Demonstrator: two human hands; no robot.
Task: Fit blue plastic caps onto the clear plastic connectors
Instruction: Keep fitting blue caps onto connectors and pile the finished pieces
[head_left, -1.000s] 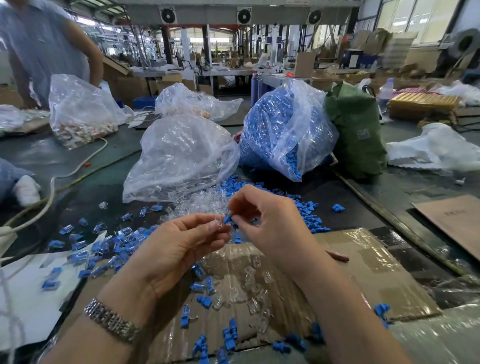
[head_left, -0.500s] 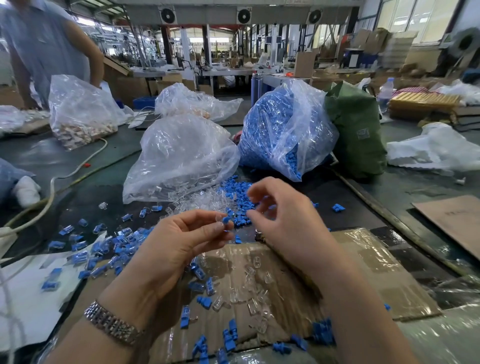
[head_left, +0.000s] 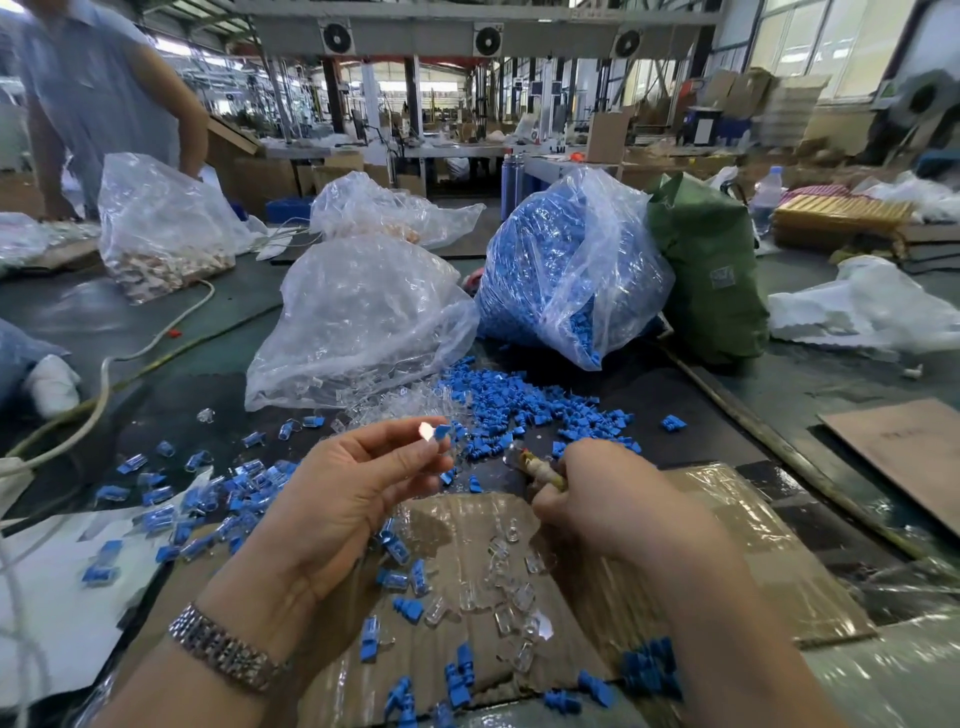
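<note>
Since a moment ago the hands have parted: the right hand (head_left: 597, 499) has dropped to the cardboard sheet (head_left: 727, 545), fingers curled round a small yellowish stick-like tool (head_left: 540, 470). On the dark surface (head_left: 182, 364) a crinkled clear bag (head_left: 358, 317) holds clear connectors, beside a bag of blue caps (head_left: 566, 265). Loose blue caps (head_left: 519, 410) lie spilled in front of the bags. The left hand (head_left: 358, 488) pinches a capped connector (head_left: 434, 431) at its fingertips.
</note>
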